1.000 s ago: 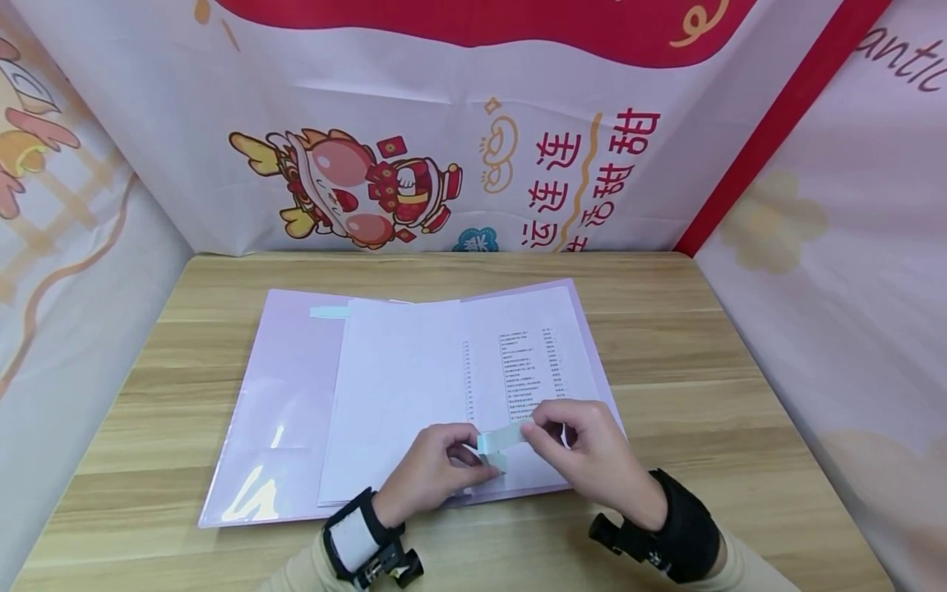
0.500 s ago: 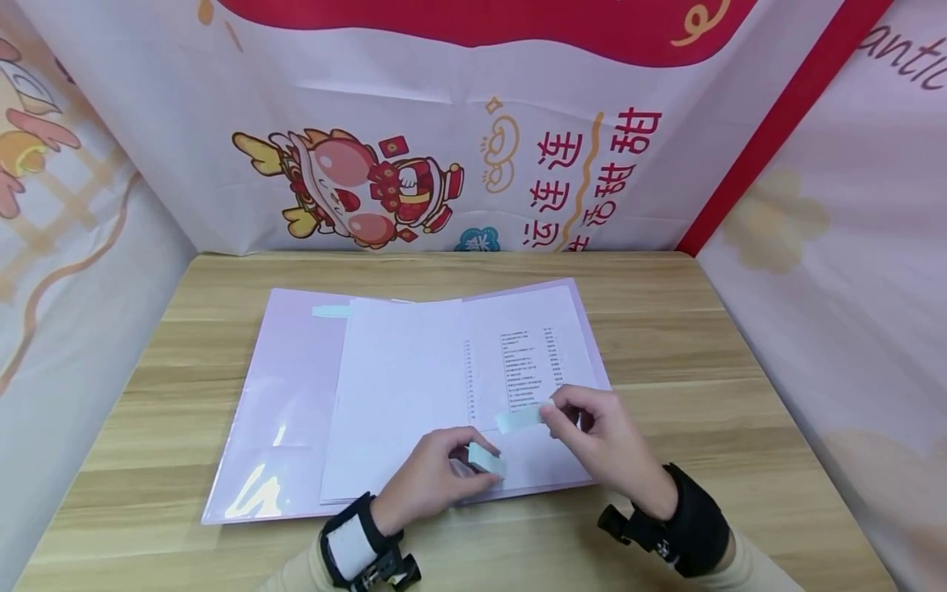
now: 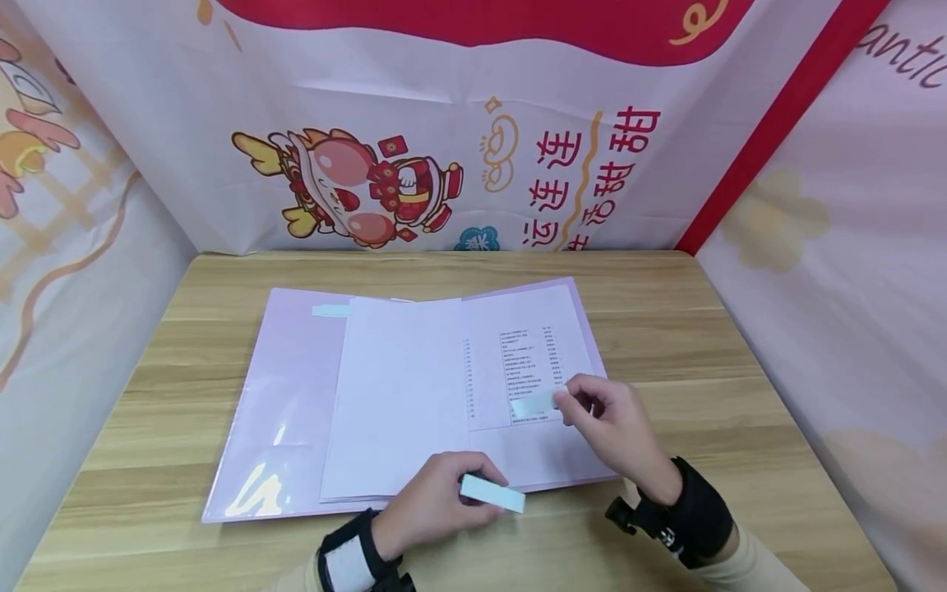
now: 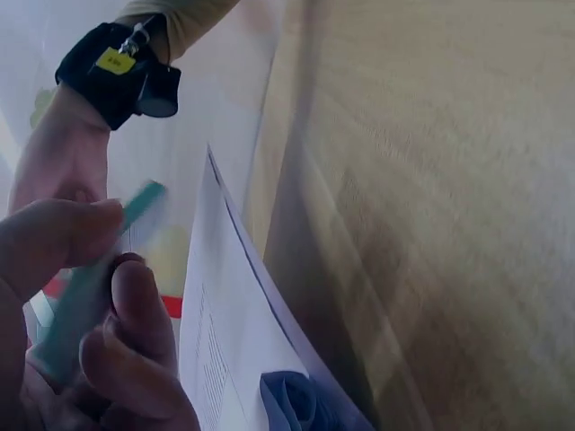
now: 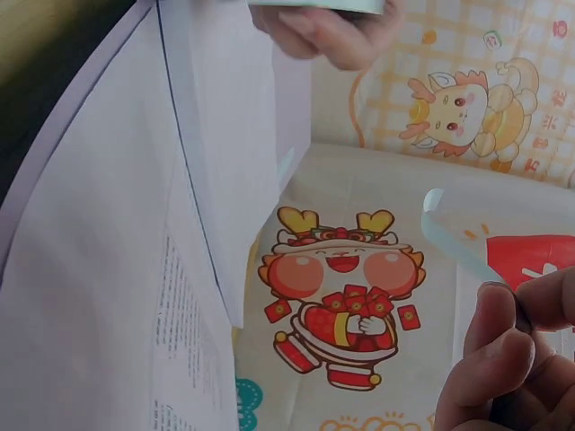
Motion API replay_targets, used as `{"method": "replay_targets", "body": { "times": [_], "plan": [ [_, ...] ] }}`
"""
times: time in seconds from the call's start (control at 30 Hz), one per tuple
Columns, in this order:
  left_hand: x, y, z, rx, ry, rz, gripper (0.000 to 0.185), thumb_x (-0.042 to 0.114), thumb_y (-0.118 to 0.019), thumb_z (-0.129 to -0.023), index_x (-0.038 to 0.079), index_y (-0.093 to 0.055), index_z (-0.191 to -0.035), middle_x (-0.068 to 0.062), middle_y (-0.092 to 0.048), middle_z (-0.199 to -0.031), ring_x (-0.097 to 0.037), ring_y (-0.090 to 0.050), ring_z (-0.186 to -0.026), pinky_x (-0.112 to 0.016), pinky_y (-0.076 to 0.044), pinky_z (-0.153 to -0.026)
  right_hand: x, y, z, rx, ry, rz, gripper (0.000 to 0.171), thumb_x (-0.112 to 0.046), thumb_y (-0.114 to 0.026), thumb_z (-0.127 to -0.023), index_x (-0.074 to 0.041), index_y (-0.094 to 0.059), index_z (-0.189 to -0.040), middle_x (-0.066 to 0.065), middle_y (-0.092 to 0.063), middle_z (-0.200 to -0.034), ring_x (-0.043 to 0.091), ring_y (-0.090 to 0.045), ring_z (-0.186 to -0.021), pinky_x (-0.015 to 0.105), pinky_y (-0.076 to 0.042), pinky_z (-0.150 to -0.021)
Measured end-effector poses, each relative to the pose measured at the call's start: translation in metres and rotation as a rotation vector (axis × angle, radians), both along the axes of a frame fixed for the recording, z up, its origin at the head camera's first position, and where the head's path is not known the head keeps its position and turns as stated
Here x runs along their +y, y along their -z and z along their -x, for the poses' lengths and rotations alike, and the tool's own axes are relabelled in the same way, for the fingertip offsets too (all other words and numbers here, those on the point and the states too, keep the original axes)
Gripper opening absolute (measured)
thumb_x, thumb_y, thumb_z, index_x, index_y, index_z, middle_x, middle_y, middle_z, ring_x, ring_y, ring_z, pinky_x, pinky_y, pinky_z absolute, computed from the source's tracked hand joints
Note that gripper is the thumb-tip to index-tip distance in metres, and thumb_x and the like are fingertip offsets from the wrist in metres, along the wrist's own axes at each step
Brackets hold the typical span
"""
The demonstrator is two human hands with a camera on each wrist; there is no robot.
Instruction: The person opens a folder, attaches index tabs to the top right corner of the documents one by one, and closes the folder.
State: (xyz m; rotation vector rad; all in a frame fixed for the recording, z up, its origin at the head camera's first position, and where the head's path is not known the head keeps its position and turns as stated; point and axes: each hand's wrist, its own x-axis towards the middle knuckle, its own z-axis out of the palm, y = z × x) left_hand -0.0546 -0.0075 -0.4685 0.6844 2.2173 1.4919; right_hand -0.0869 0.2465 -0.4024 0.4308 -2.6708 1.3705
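Observation:
An open lilac folder point(image 3: 281, 395) lies on the wooden table point(image 3: 740, 411), with white sheets point(image 3: 403, 395) and a printed page point(image 3: 528, 370) on it. My left hand point(image 3: 436, 506) grips a pale green pad of sticky notes point(image 3: 491, 493) at the folder's near edge; the pad point(image 4: 85, 287) shows between thumb and fingers in the left wrist view. My right hand point(image 3: 610, 423) pinches a single pale green note point(image 3: 534, 404) just above the printed page's lower lines. The note point(image 5: 454, 238) curls up from my fingertips point(image 5: 503, 332) in the right wrist view.
Another green note point(image 3: 330, 311) is stuck at the folder's top left. Printed banner walls point(image 3: 444, 164) close in the table at the back, left and right. Bare wood shows right of the folder and along the near edge.
The single note came off the pad. My right hand carried it up and right over the printed page, while my left hand drew the pad back toward the near edge.

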Motion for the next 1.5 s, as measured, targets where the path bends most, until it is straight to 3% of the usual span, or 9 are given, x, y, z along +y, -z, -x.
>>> {"method": "replay_targets", "body": {
  "times": [0.13, 0.3, 0.57, 0.8, 1.23, 1.37, 1.5],
  "plan": [
    [0.004, -0.001, -0.009, 0.06, 0.02, 0.106, 0.021, 0.016, -0.088, -0.078, 0.025, -0.074, -0.091, 0.019, -0.068, -0.086, 0.0, -0.058, -0.076, -0.021, -0.048, -0.071, 0.0, 0.004, 0.002, -0.02, 0.003, -0.007, 0.024, -0.007, -0.069, -0.095, -0.017, -0.064, -0.074, -0.008, -0.056, -0.066, 0.013, -0.047, -0.057, 0.025, -0.037, -0.049],
    [0.01, 0.001, -0.021, 0.226, 0.059, 0.36, 0.022, 0.027, -0.09, -0.076, 0.028, -0.071, -0.087, 0.024, -0.063, -0.081, 0.005, -0.053, -0.072, -0.021, -0.045, -0.062, -0.001, 0.009, 0.004, -0.053, -0.003, -0.014, 0.022, -0.008, -0.069, -0.096, -0.018, -0.066, -0.076, -0.008, -0.057, -0.066, 0.014, -0.047, -0.059, 0.025, -0.037, -0.05],
    [0.018, 0.009, -0.031, 0.412, 0.1, 0.594, 0.025, 0.033, -0.089, -0.076, 0.026, -0.068, -0.086, 0.017, -0.054, -0.08, 0.0, -0.051, -0.075, -0.023, -0.04, -0.056, -0.005, 0.018, 0.008, -0.078, -0.011, -0.014, 0.022, -0.009, -0.069, -0.096, -0.015, -0.066, -0.075, -0.007, -0.055, -0.065, 0.013, -0.047, -0.06, 0.024, -0.036, -0.051],
    [0.02, 0.012, -0.035, 0.385, 0.124, 0.703, 0.03, 0.033, -0.091, -0.074, 0.022, -0.067, -0.086, 0.014, -0.054, -0.078, -0.003, -0.051, -0.073, -0.024, -0.041, -0.057, -0.006, 0.021, 0.008, -0.119, -0.009, -0.02, 0.02, -0.01, -0.068, -0.097, -0.007, -0.067, -0.078, -0.006, -0.056, -0.066, 0.015, -0.048, -0.062, 0.024, -0.037, -0.053],
    [0.023, 0.015, -0.036, 0.313, 0.128, 0.714, 0.034, 0.036, -0.091, -0.073, 0.021, -0.063, -0.086, 0.014, -0.051, -0.077, -0.002, -0.047, -0.072, -0.023, -0.039, -0.056, -0.006, 0.022, 0.009, -0.136, -0.012, -0.035, 0.019, -0.011, -0.069, -0.097, -0.007, -0.068, -0.079, -0.006, -0.056, -0.066, 0.015, -0.049, -0.063, 0.025, -0.037, -0.053],
    [0.023, 0.015, -0.038, 0.319, 0.115, 0.713, 0.034, 0.037, -0.09, -0.074, 0.021, -0.064, -0.087, 0.014, -0.05, -0.077, -0.003, -0.046, -0.072, -0.023, -0.038, -0.055, -0.006, 0.021, 0.009, -0.146, -0.006, -0.045, 0.018, -0.012, -0.069, -0.097, -0.007, -0.068, -0.08, -0.006, -0.056, -0.066, 0.015, -0.049, -0.063, 0.025, -0.037, -0.053],
    [0.021, 0.012, -0.042, 0.376, 0.091, 0.713, 0.034, 0.045, -0.087, -0.076, 0.022, -0.064, -0.086, 0.014, -0.05, -0.077, -0.002, -0.046, -0.07, -0.024, -0.035, -0.053, -0.003, 0.019, 0.01, -0.16, 0.001, -0.047, 0.019, -0.013, -0.069, -0.098, -0.009, -0.068, -0.079, -0.005, -0.057, -0.067, 0.015, -0.05, -0.063, 0.025, -0.038, -0.053]
  ]
}}
